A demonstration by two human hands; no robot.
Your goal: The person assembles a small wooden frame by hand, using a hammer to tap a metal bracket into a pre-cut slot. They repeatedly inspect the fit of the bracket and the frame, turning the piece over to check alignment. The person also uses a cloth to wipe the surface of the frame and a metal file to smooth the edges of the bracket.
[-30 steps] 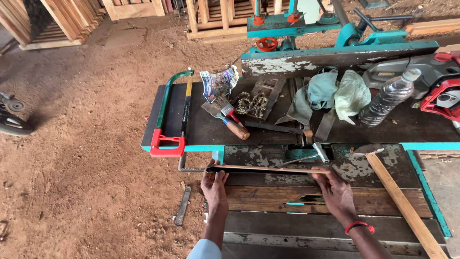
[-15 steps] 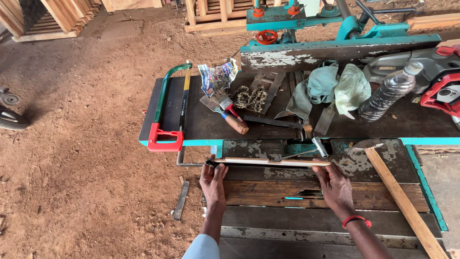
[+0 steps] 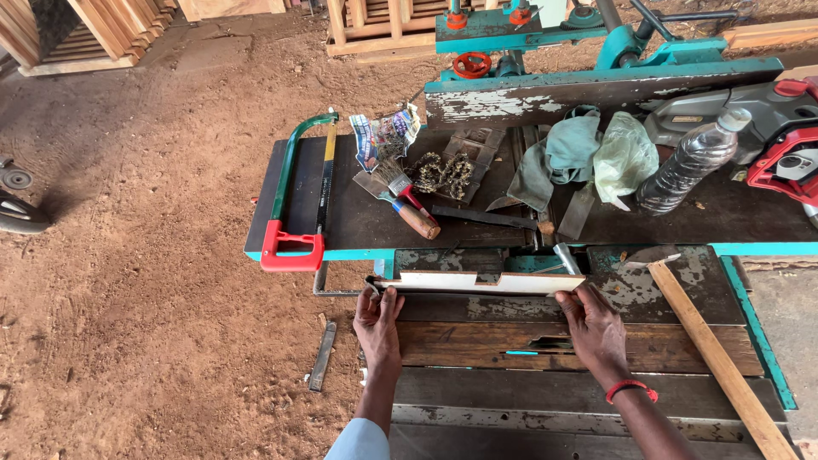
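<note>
- We see left hand [image 3: 377, 326] and right hand [image 3: 594, 328] each gripping one end of a pale notched wooden strip [image 3: 477, 282] with closed fingers.
- Strip lies flat across the dark work surface [image 3: 545, 383], just below the teal edge.
- Clear plastic bottle [image 3: 688, 162] lying on its side upper right; contents unclear to us.
- Hacksaw [image 3: 294, 213] and paintbrush [image 3: 405, 200] on the surface, well apart from the strip.
</note>
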